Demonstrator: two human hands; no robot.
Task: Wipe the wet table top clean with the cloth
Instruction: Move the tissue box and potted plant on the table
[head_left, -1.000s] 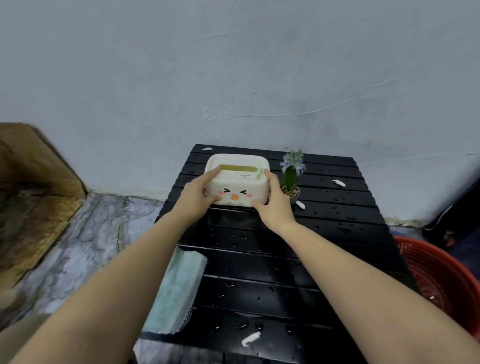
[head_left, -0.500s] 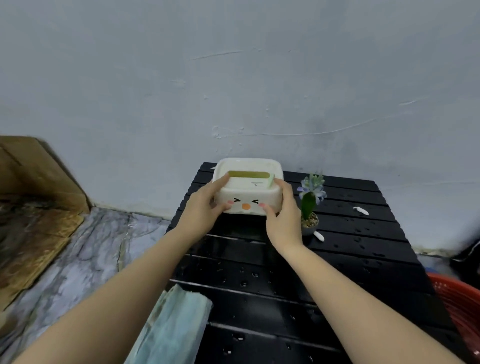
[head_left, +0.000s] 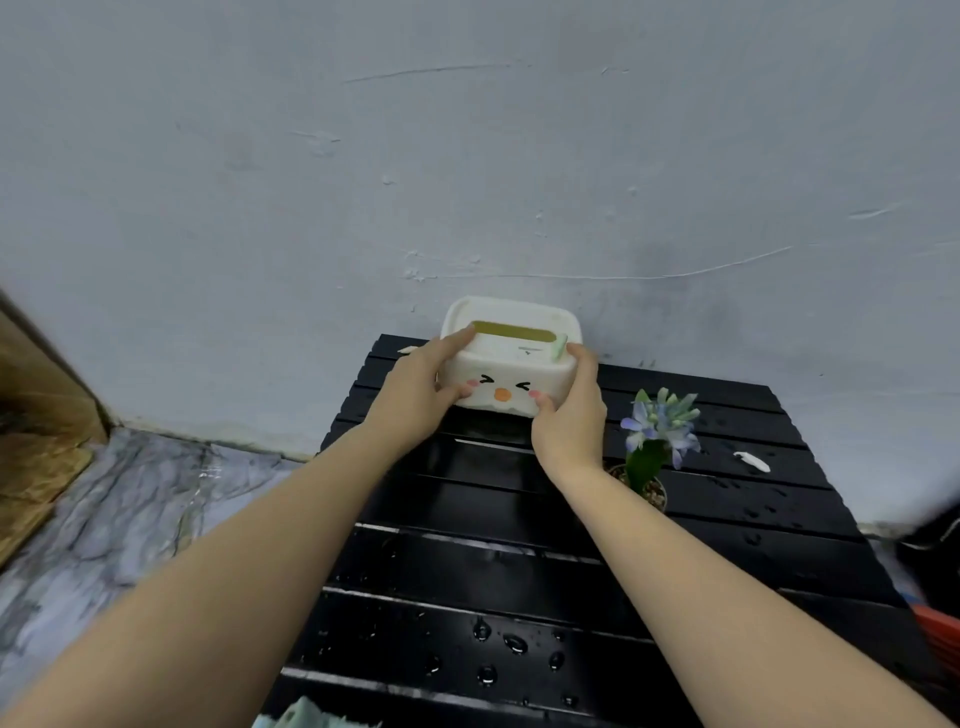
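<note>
The black slatted table top (head_left: 519, 566) carries scattered water drops, most of them near its front. Both hands hold a cream tissue box (head_left: 511, 364) with a cartoon face, lifted above the table's far left corner. My left hand (head_left: 415, 397) grips its left side and my right hand (head_left: 569, 415) grips its right side. Only a corner of the pale green cloth (head_left: 306, 717) shows at the bottom edge, at the table's front left.
A small potted plant (head_left: 657, 441) with bluish flowers stands on the table just right of my right wrist. A white scrap (head_left: 751, 461) lies further right. A grey wall rises behind. A red basket (head_left: 943, 631) sits at the far right, marbled floor at left.
Both hands have raised the tissue box off the table and carried it toward the far left corner. The view has tilted up, so the cloth has slid almost out of frame.
</note>
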